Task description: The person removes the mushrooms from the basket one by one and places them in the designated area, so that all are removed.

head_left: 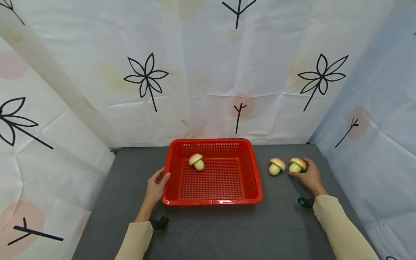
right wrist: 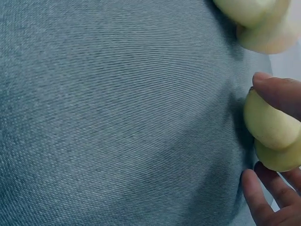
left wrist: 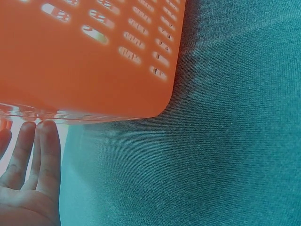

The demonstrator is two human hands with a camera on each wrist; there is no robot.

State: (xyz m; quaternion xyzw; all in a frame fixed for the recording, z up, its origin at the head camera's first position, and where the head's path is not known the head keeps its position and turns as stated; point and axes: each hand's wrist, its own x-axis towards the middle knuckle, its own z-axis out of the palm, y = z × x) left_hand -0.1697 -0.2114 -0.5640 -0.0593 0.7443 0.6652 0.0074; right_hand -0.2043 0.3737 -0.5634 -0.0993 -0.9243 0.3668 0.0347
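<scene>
On the grey table (head_left: 227,231), the left hand (head_left: 155,187) touches the side of the red basket (head_left: 211,202), fingers nearly straight, thumb at the rim; whether it pinches, I cannot tell. Light, steady contact seems enough. The right hand (head_left: 311,177) curves round the rightmost mushroom (head_left: 295,167), thumb at stem, fingers spread beside the cap; firmness I cannot judge. Better to press evenly from both sides, without bumping the neighbouring mushroom (head_left: 275,167), just beside it. Another mushroom (head_left: 196,161) lies inside the basket, toward its far left.
</scene>
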